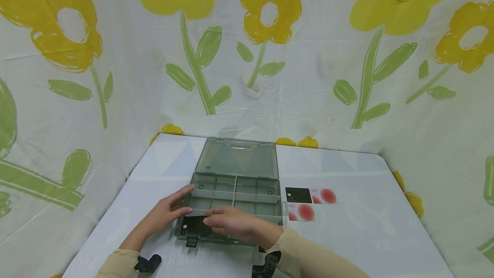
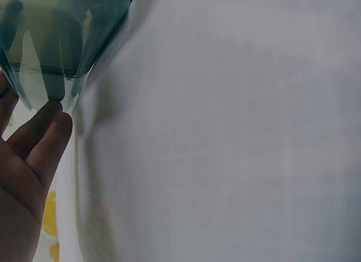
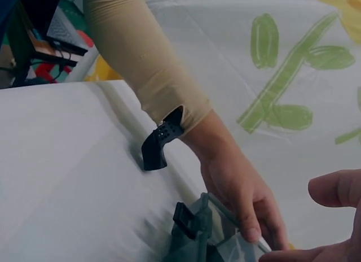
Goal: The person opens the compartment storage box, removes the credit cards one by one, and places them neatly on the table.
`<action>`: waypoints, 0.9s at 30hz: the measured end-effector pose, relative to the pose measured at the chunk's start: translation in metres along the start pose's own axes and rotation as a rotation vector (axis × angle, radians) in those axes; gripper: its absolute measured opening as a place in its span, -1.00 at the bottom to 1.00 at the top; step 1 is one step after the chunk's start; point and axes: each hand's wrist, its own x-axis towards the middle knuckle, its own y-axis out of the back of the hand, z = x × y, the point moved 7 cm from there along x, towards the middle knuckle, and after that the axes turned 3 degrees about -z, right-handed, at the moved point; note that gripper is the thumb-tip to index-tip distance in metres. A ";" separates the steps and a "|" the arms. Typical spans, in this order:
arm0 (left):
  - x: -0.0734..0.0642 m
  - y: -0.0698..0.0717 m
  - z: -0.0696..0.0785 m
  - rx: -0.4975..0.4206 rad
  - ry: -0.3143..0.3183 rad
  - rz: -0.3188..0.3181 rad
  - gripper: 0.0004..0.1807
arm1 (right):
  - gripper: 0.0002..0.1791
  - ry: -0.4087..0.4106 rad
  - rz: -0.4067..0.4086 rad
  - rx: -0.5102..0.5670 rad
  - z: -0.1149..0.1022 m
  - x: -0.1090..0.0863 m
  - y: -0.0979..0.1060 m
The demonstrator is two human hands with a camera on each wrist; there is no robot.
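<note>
A translucent grey-green divided box (image 1: 256, 219) sits on the table, its lid (image 1: 239, 158) laid back. In its front left compartment lies a black card (image 1: 194, 225). My left hand (image 1: 164, 213) rests against the box's left side, its fingertips touching the rim; the left wrist view shows these fingers (image 2: 49, 140) at the box wall. Over the front compartment is my right hand (image 1: 235, 223), fingers extended above the black card and partly covering it. In the right wrist view its thumb (image 3: 337, 188) stands apart from the fingers, with nothing visible between them.
Right of the box lie a black card (image 1: 298, 194) and two red-and-white cards, one beside it (image 1: 325, 196) and one below (image 1: 302, 212). Two dark latches hang at the box's front edge. A flowered cloth surrounds the white table (image 1: 347, 235).
</note>
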 end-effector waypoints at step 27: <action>0.000 0.000 0.001 0.003 -0.020 0.002 -0.21 | -0.46 0.101 0.096 -0.017 -0.002 0.013 0.001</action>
